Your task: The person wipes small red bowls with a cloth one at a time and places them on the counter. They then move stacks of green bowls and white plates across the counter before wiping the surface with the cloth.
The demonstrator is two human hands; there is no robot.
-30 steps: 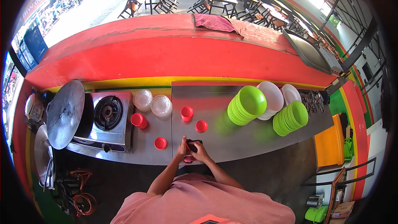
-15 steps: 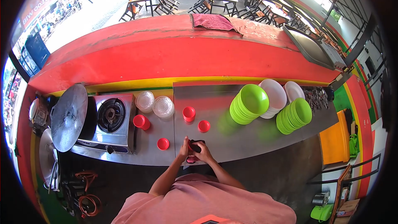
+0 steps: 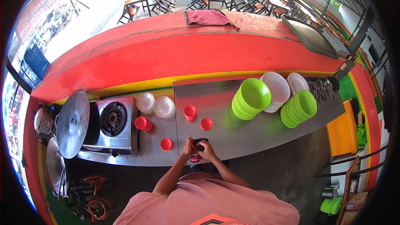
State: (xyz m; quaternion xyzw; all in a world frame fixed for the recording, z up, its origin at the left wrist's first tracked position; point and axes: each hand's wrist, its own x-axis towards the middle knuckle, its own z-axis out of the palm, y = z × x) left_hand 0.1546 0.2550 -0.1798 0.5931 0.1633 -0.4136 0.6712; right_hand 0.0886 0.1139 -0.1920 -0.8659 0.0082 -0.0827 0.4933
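Observation:
Close to the counter's front edge, my left hand (image 3: 186,148) is closed on a red cup, partly hidden by the fingers. Beside it my right hand (image 3: 206,150) is closed around a dark cloth (image 3: 200,141) that presses against the cup. Some pink and black fabric shows just below the hands. On the metal counter ahead stand a red cup (image 3: 190,112) and another red cup (image 3: 206,124). To the left are a third red cup (image 3: 166,144) and a red cup or short stack (image 3: 143,123).
Clear plastic containers (image 3: 164,107) stand by the gas stove (image 3: 113,118), with a wok (image 3: 73,124) at far left. Green bowls (image 3: 251,98), white plates (image 3: 275,91) and cutlery (image 3: 321,88) are at right. A red ledge (image 3: 200,52) runs behind, bearing a cloth (image 3: 209,17).
The camera view has tilted and shifted slightly. Both hands remain together around the cup and cloth, with only a slight change of finger position.

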